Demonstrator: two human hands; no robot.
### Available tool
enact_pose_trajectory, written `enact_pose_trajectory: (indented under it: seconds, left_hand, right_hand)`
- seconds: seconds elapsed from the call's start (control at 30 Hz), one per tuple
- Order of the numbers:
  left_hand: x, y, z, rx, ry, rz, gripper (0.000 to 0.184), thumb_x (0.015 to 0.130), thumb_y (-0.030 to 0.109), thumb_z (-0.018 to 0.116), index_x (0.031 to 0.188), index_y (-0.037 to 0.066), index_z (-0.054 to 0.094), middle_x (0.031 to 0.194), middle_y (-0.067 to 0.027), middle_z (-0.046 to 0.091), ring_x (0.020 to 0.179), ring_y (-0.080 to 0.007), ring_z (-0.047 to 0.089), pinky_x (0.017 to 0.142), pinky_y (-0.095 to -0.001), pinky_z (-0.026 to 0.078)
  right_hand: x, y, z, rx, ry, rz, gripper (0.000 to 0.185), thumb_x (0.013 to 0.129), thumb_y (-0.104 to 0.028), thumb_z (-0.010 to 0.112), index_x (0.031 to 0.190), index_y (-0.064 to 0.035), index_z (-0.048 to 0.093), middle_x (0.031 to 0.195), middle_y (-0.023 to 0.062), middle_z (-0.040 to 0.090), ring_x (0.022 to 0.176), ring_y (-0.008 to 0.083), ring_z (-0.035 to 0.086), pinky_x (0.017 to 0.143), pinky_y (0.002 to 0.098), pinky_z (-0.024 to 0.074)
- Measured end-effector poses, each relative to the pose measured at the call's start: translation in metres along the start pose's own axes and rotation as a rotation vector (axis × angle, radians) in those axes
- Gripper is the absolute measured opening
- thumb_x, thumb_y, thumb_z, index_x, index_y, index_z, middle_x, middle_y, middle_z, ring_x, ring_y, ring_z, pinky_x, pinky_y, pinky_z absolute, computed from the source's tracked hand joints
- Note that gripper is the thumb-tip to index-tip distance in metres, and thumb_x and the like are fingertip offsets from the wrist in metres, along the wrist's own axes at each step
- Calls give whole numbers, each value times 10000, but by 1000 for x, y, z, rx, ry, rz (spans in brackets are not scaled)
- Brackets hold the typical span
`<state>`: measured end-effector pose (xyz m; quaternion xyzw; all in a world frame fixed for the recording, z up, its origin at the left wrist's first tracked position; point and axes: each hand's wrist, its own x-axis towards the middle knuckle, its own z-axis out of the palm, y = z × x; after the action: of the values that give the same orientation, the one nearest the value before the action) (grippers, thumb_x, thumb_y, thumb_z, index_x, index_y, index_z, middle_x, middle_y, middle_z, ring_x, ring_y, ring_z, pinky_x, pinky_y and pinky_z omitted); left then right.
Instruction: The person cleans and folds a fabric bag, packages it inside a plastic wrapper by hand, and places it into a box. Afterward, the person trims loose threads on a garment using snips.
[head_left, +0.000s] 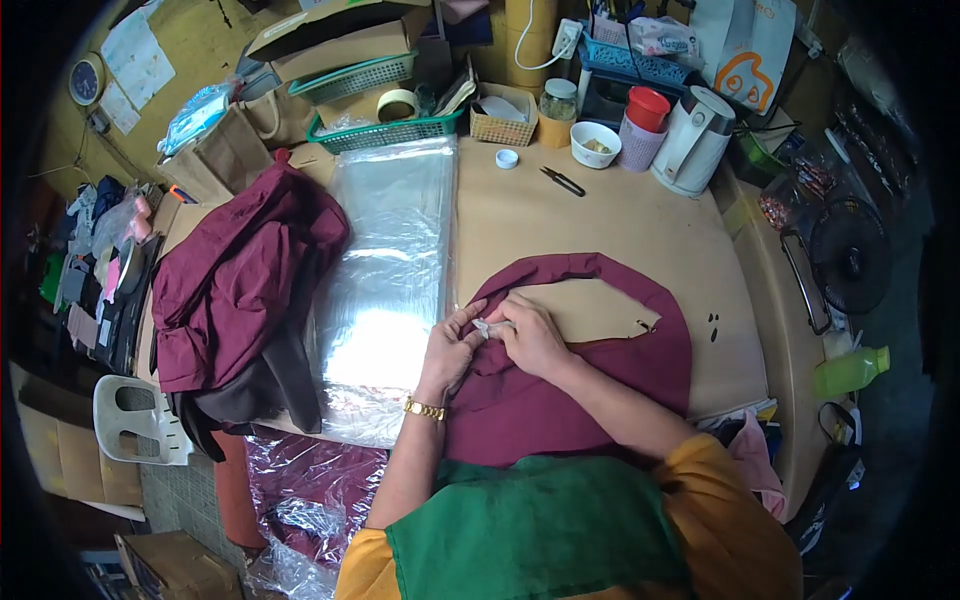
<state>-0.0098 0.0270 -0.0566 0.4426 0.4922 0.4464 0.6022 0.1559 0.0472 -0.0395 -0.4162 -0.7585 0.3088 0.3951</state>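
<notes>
A maroon garment (570,400) lies on the table before me, its waist or neck opening spread in a wide loop. My left hand (450,350) is closed at the left side of that opening, pinching the fabric edge. Close against it, my right hand (535,338) is closed on a small white tag (487,328) at the same edge. The tag is partly covered by fingers, so its exact form is unclear. Small dark bits (713,327) lie right of the garment.
Clear plastic bags (390,230) lie left of me, beside a pile of maroon clothing (240,270). Thread snips (563,181) and a white cap (507,159) lie farther back. Along the back stand a green basket (390,133), a white bowl (596,145) and an electric kettle (692,142).
</notes>
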Motion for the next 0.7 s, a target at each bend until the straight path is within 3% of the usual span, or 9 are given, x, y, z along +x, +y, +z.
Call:
enact_pose_trajectory:
  seconds: [0.2,0.27,0.43,0.53,0.7]
  left_hand:
    - [-6,2,-4,-308,-94,2,551,848,-167,475,1389,-62,451,1251,-114,615,1081,-158,627,930,-265,520]
    - [-6,1,-7,-431,-56,-95,594,818,-182,452,1399,-62,434,1267,-132,600,1101,-178,624,950,-280,518]
    - [-11,11,-5,-508,-97,-157,593,830,-184,416,1409,-56,429,1335,-148,554,1141,-183,604,975,-278,497]
    - [-8,19,-4,-535,-106,-141,590,846,-186,393,1419,-51,424,1396,-154,510,1176,-177,580,987,-265,476]
    - [5,-10,-12,-467,-51,-66,596,852,-179,394,1435,-54,390,1392,-158,511,1184,-189,577,996,-272,475]
  right_hand:
    - [30,4,10,-69,35,-12,59,832,-15,607,793,6,568,863,186,587,822,397,601,727,481,477]
    - [17,-3,8,-173,-50,26,47,816,6,605,785,3,570,865,187,590,823,406,600,730,492,477]
    - [2,-7,3,-109,-68,-10,69,799,-2,623,756,-4,570,835,177,584,803,400,604,718,493,473]
    - [23,1,13,-113,62,-10,75,796,-19,639,762,-11,573,810,179,577,782,394,599,713,488,471]
    - [-14,-7,11,-104,-45,16,100,793,-37,643,741,-36,557,811,175,582,797,388,600,716,501,464]
